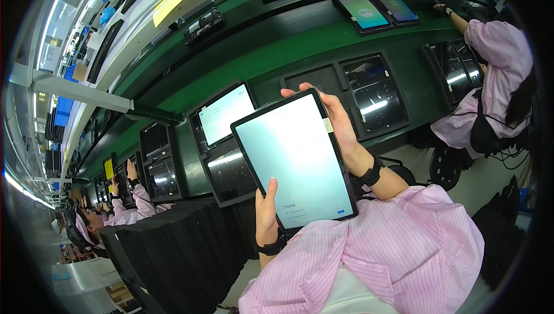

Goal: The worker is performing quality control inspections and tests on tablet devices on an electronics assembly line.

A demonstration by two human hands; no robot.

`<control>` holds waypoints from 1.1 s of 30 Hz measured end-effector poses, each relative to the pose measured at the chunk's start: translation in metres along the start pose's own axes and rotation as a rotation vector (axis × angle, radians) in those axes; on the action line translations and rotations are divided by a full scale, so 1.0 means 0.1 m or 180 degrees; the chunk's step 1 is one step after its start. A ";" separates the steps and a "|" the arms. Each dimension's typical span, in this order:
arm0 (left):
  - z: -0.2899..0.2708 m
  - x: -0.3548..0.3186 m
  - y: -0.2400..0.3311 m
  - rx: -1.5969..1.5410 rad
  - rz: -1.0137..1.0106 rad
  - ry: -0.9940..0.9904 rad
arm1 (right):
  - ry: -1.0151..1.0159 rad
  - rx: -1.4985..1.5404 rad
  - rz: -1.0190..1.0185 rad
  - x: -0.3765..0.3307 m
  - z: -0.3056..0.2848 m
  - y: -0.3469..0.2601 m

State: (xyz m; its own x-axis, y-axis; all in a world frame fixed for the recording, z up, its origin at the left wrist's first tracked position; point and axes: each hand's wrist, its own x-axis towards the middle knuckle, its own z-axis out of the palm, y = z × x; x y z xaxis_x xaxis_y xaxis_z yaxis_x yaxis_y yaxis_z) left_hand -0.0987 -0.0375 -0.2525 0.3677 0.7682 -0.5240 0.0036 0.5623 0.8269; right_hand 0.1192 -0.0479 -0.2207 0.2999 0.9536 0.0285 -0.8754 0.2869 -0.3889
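Note:
A tablet (294,158) with a lit, pale white-green screen is held up in front of my chest, tilted. My left hand (266,215) grips its lower left edge, thumb on the front of the screen and the other fingers hidden behind. Around the upper right edge curls my right hand (343,126), fingertips showing over the top corner. A small pale tab (328,125) sticks to the edge beside that hand. Just beyond the tablet, a black tray (218,184) holds another lit tablet (225,114) and a dark one. A second black tray (314,77) holds a dark tablet (374,92) on its right side.
The green bench (242,63) bears more trays with dark tablets. Two lit tablets (363,11) lie on the far strip, near circuit-board-like parts (203,25). A metal post arm (81,92) crosses at left. Co-workers in pink sit at right (496,77) and far left (130,210).

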 end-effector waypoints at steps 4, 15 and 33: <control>0.02 -0.01 0.03 0.0036 0.0036 -0.0012 | -0.0076 0.0009 -0.0048 0.00 0.00 0.00; 0.00 0.05 0.05 -0.0001 0.0077 -0.0085 | -0.0016 -0.0199 -0.0049 0.05 0.01 -0.02; -0.22 0.07 0.11 -0.0562 0.0115 0.0975 | -0.0884 -0.6281 -0.4074 2.34 0.63 -0.90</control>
State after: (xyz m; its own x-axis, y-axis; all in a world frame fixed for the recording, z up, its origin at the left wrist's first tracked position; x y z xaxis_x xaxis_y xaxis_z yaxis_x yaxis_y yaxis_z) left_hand -0.1163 -0.0194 -0.2517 0.0685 0.8297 -0.5540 -0.1750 0.5567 0.8121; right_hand 0.2448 0.1554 -0.1213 0.0024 0.4715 0.8819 0.9486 0.2779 -0.1512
